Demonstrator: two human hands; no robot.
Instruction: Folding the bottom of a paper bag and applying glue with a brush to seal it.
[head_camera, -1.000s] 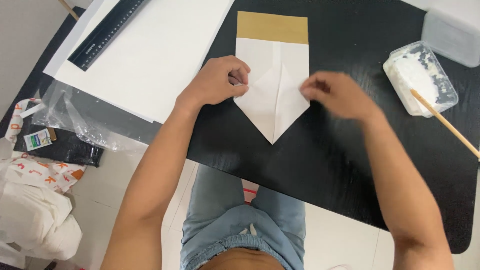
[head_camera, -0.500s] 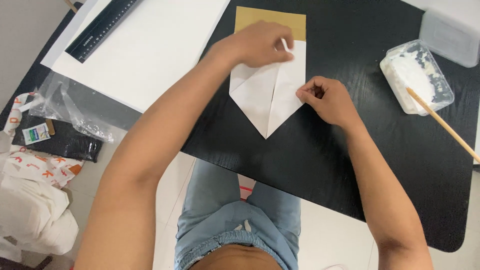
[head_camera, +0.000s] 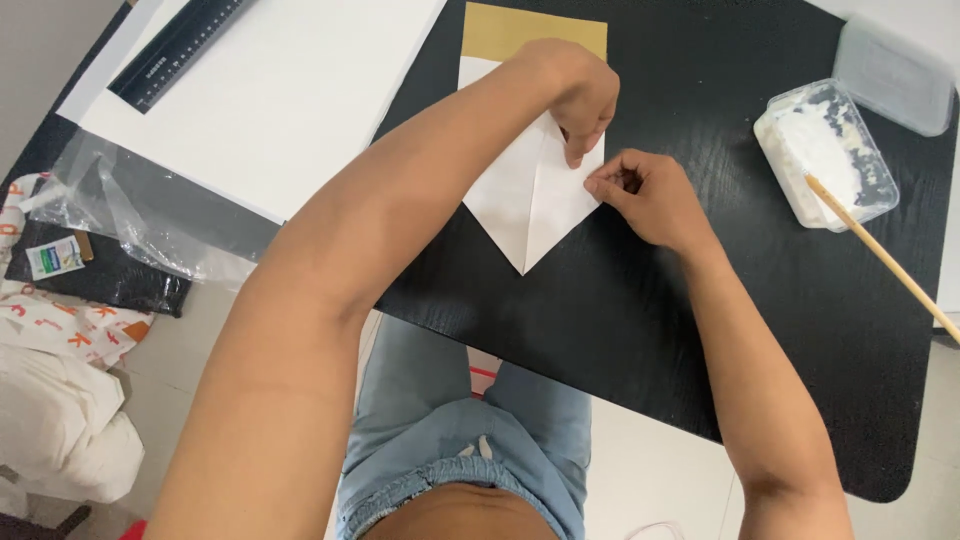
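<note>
Left hand (head_camera: 582, 97) slid down, both pinching folded paper (head_camera: 530, 200); right hand (head_camera: 645, 195) steady

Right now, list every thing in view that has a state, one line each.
Folded paper: flat on the table, folded to a point toward the person.
Left hand: pressing the paper's fold.
Right hand: pinching the paper's right edge.
Plastic container: open, holding white stuff.
Wooden stick: resting in the container, slanted.
Ruler: flat on the white sheet.
</note>
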